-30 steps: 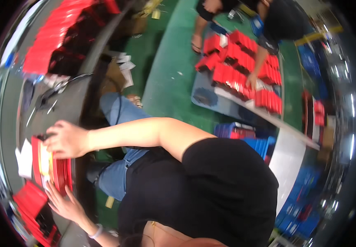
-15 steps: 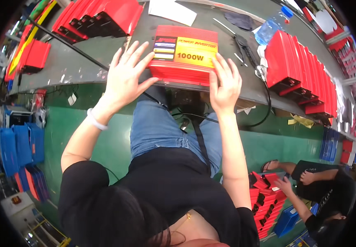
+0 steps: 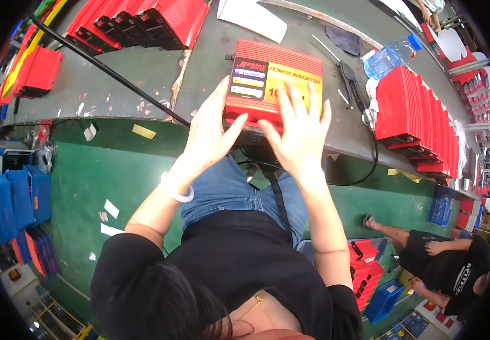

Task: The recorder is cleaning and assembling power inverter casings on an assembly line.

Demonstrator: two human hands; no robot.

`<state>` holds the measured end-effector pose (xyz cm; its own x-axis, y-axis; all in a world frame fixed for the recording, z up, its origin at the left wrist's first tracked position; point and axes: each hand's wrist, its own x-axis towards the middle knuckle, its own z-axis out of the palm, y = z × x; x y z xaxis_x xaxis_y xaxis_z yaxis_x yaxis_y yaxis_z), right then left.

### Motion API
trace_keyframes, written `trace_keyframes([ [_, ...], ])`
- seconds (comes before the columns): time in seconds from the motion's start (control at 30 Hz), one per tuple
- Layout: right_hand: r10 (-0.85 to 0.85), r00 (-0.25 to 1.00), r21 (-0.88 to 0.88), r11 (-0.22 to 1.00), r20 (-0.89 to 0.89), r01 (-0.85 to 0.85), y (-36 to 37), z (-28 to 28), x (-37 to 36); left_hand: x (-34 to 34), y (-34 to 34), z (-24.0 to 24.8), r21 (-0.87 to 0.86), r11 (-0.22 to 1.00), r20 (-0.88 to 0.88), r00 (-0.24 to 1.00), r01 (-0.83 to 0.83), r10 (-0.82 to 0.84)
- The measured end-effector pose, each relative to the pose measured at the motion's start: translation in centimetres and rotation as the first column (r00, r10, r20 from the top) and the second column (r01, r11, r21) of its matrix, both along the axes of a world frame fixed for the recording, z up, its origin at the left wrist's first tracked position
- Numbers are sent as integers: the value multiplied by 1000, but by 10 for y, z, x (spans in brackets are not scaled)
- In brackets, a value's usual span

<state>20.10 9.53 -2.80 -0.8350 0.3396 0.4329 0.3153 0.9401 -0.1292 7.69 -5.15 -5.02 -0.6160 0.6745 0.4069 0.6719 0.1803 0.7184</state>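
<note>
A person in a black top is bending over a grey table, both hands working at a red box. The box is lying near the table's front edge, straight ahead of the person, its ribbed top facing up and showing a black and yellow label.

The left hand is reaching along the box's left side. Its fingers are extending open, close together, and the thumb is pointing inward by the near edge; whether they are pressing on the box, one cannot tell. A white band is circling that wrist. The right hand is spreading over the yellow half of the label, its fingers open and fanned, the thumb angling toward the near edge. Neither hand is closing around anything.

Behind the box a white sheet is lying on the table. To the right, a black tool with a metal shaft is resting near a dark cloth and a clear bottle with a blue cap, and a row of red cases is standing beyond. More red cases are standing at the upper left, and a black cable is slanting down toward the left hand. At the lower right, a co-worker is sitting near stacked red cases and a blue bin.
</note>
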Motion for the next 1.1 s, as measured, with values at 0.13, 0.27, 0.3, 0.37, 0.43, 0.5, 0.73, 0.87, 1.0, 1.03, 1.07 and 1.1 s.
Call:
trace_keyframes([
  [0.13, 100, 994, -69, 993, 32, -98, -13, 4, -11, -4, 4, -5, 5, 999, 45, 998, -54, 54],
  [0.27, 301, 951, -156, 945, 77, -286, -2, 18, -2, -9, 2, -10, 43, 997, -32, 997, -66, 67],
  [0.3, 404, 905, -167, 910, 135, -381, 2, 22, 1, -10, 3, -12, 59, 996, -65, 995, -66, 70],
  [0.37, 398, 915, -253, 894, 68, -371, 11, 23, 2, -12, 4, -10, 68, 996, -58, 996, -61, 65],
  [0.43, 300, 943, -443, 833, -145, -333, 16, 20, -2, -11, 2, -7, 65, 996, -51, 996, -65, 68],
  [0.5, 230, 973, -179, 957, -15, -229, 21, 20, -13, -13, 4, -5, 63, 996, -23, 998, -58, 60],
  [0.73, 497, 861, -200, 859, 104, -471, -14, 28, -27, -10, 2, -5, 34, 997, 104, 992, -68, 64],
  [0.87, 526, 850, -443, 759, -15, -477, 10, 40, -20, -11, 3, -7, 52, 997, -25, 997, -65, 66],
  [1.0, 185, 973, -136, 977, 137, -167, 6, 19, -28, -11, 7, -9, 80, 996, -52, 997, -47, 51],
  [1.03, 219, 971, -173, 965, 101, -199, -5, 17, -32, -9, 6, -7, 54, 997, -11, 999, -52, 53],
  [1.07, 249, 966, -208, 950, 63, -231, -15, 16, -37, -10, 6, -8, 44, 997, -16, 997, -70, 70],
  [1.1, 302, 953, -231, 930, 40, -285, -27, 16, -45, -12, 6, -12, 90, 994, -17, 997, -67, 69],
])
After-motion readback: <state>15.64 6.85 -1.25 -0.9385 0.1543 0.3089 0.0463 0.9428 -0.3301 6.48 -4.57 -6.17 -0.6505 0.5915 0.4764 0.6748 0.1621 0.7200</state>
